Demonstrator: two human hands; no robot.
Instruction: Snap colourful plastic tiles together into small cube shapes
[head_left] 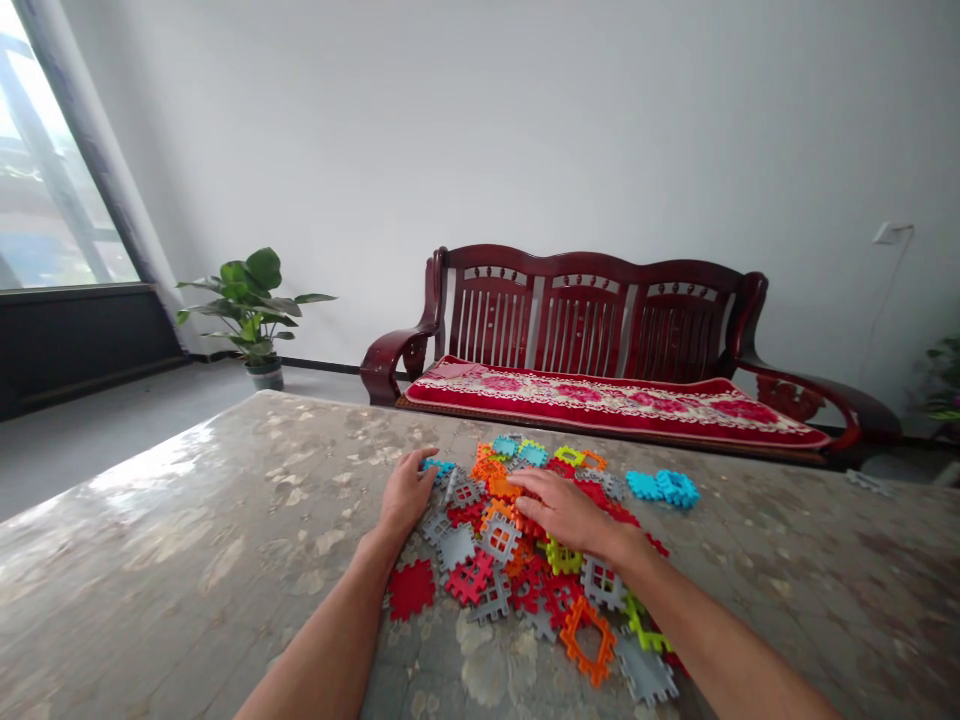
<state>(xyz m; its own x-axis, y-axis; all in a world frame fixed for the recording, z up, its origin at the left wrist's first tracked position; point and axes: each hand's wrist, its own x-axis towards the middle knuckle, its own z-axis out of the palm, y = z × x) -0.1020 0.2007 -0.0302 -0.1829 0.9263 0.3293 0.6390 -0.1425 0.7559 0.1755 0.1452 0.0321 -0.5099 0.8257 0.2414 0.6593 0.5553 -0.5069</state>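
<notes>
- Your two bare forearms (pixel 322 640) reach in from the bottom edge, framing a heap of notched plastic tiles (pixel 470 577) on a table with a floral-patterned top (pixel 187 540).
- Your left hand (pixel 407 495) rests at the heap's left edge, fingertips beside a blue tile (pixel 439 466); you cannot tell from this view whether it grips anything.
- Your right hand (pixel 562 508) lies palm down over the middle of the heap, fingers extended at an orange tile (pixel 504 487); whether it grasps the piece cannot be told.
- Red, gray, orange, lime and blue pieces overlap between your arms, an orange frame (pixel 588 641) and a flat gray square (pixel 645 669) at the near side.
- To the heap's right, a cluster of blue tiles (pixel 677 489) lies apart.
- Beyond the table, a dark red wooden bench (pixel 585 310) bears a red floral cover (pixel 600 398); a potted plant (pixel 255 300) stands left.
</notes>
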